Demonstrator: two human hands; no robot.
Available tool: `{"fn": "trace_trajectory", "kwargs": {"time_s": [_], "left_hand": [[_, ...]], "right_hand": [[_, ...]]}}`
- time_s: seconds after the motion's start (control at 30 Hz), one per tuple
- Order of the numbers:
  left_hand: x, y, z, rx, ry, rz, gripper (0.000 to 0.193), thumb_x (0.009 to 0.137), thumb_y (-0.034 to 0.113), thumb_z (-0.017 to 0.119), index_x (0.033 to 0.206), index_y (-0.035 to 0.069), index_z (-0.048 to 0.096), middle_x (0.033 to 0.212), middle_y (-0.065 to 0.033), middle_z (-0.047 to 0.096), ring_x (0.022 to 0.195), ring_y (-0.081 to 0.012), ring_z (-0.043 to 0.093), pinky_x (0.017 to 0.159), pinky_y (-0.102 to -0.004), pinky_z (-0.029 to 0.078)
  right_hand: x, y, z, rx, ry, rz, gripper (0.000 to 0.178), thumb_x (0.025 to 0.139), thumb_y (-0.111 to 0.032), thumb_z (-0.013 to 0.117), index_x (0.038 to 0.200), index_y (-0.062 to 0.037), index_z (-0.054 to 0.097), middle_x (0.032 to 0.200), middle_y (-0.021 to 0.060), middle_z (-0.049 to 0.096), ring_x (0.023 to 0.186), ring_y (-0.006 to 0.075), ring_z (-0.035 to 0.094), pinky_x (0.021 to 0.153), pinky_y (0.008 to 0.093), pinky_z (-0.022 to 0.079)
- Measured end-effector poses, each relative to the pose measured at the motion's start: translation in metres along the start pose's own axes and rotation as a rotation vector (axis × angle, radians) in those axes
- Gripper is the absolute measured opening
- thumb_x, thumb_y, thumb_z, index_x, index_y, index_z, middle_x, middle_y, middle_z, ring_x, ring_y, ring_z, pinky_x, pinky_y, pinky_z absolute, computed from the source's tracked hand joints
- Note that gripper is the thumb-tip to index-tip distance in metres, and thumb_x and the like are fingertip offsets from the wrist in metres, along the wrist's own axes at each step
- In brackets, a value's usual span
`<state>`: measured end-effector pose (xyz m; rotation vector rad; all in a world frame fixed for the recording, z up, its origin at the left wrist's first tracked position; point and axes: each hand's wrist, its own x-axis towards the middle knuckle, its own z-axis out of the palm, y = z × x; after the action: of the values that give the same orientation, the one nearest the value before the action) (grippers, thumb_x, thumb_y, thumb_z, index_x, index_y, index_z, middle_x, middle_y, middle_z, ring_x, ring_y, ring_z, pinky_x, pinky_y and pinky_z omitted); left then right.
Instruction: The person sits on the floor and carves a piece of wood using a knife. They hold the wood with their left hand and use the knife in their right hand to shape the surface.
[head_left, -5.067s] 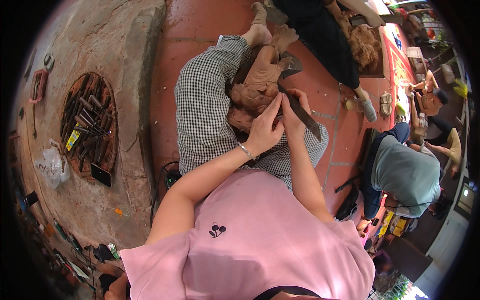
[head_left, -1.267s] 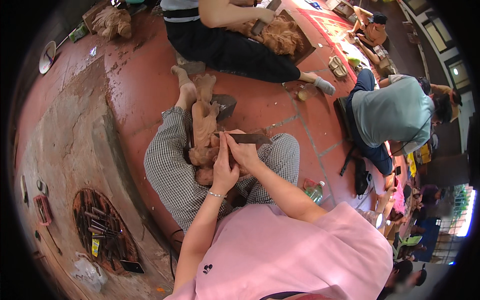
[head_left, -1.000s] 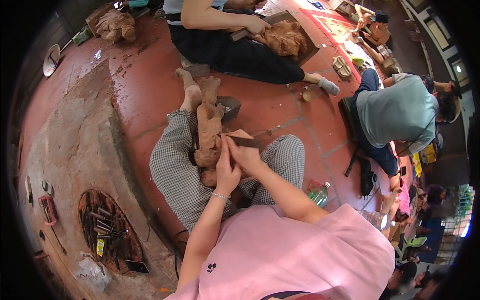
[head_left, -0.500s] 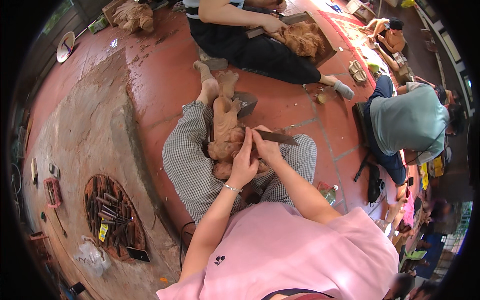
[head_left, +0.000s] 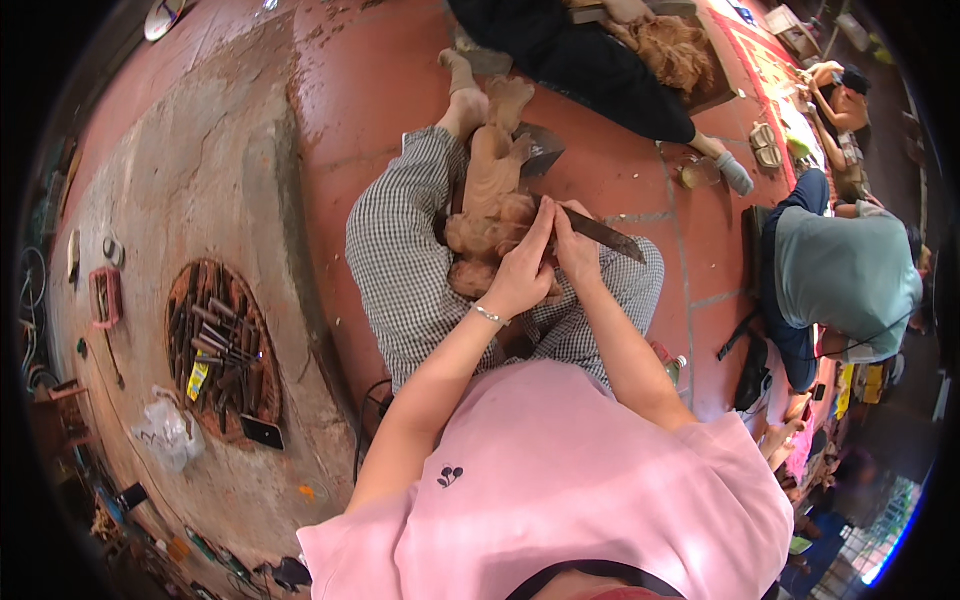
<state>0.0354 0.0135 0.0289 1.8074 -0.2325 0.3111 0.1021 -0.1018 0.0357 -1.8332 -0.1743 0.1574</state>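
Note:
A reddish-brown carved wooden figure lies lengthwise between my legs, which are in checked trousers. My right hand is closed on a dark, flat, blade-like tool, whose broad end points out to the right over my knee. Against the right hand rests my left hand, its fingers pressed together and pointing forward at the tool's inner end. Whatever the left fingers pinch is hidden. Both hands are at the near right side of the carving, where the tool's working end is covered.
On the stone slab at left stand a round basket of chisels, a phone, a plastic bag and a small red basket. Ahead, a person in black trousers sits by another carving. Someone in a grey-green shirt sits right.
The whole view has shifted, so the floor and carving sit higher and further right. The tool slants more steeply down to the right. Both hands stay together at the carving.

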Motion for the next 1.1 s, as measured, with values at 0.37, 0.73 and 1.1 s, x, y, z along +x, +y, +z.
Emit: {"fn": "trace_trajectory", "kwargs": {"time_s": [0.37, 0.73, 1.1], "left_hand": [[-0.003, -0.003, 0.007, 0.118, 0.042, 0.006, 0.083, 0.078, -0.007, 0.050, 0.156, 0.002, 0.020, 0.157, -0.0222, 0.030, 0.133, -0.0382, 0.047, 0.100, -0.0417, 0.051], [-0.013, 0.005, 0.005, 0.053, 0.144, -0.095, 0.076, 0.080, -0.008, 0.051, 0.152, -0.001, 0.030, 0.152, -0.0235, 0.039, 0.135, -0.0373, 0.046, 0.108, -0.0405, 0.044], [-0.021, 0.001, 0.009, 0.575, 0.190, 0.019, 0.070, 0.079, 0.006, 0.060, 0.146, -0.004, 0.040, 0.149, -0.0203, 0.044, 0.140, -0.0362, 0.040, 0.115, -0.0508, 0.031]], "right_hand": [[0.001, 0.001, -0.006, -0.122, -0.015, -0.087, 0.021, 0.099, -0.017, 0.058, 0.108, 0.0007, 0.066, 0.093, 0.0086, 0.067, 0.081, 0.0171, 0.062, 0.075, 0.0303, 0.049], [-0.005, 0.000, 0.010, -0.235, -0.009, -0.233, 0.024, 0.097, -0.017, 0.059, 0.108, 0.0030, 0.066, 0.104, 0.0156, 0.069, 0.098, 0.0288, 0.067, 0.087, 0.0349, 0.051], [-0.019, 0.005, 0.012, 0.397, 0.199, 0.037, 0.021, 0.103, -0.019, 0.054, 0.102, 0.0008, 0.059, 0.093, 0.0087, 0.067, 0.084, 0.0150, 0.066, 0.072, 0.0271, 0.051]]}}
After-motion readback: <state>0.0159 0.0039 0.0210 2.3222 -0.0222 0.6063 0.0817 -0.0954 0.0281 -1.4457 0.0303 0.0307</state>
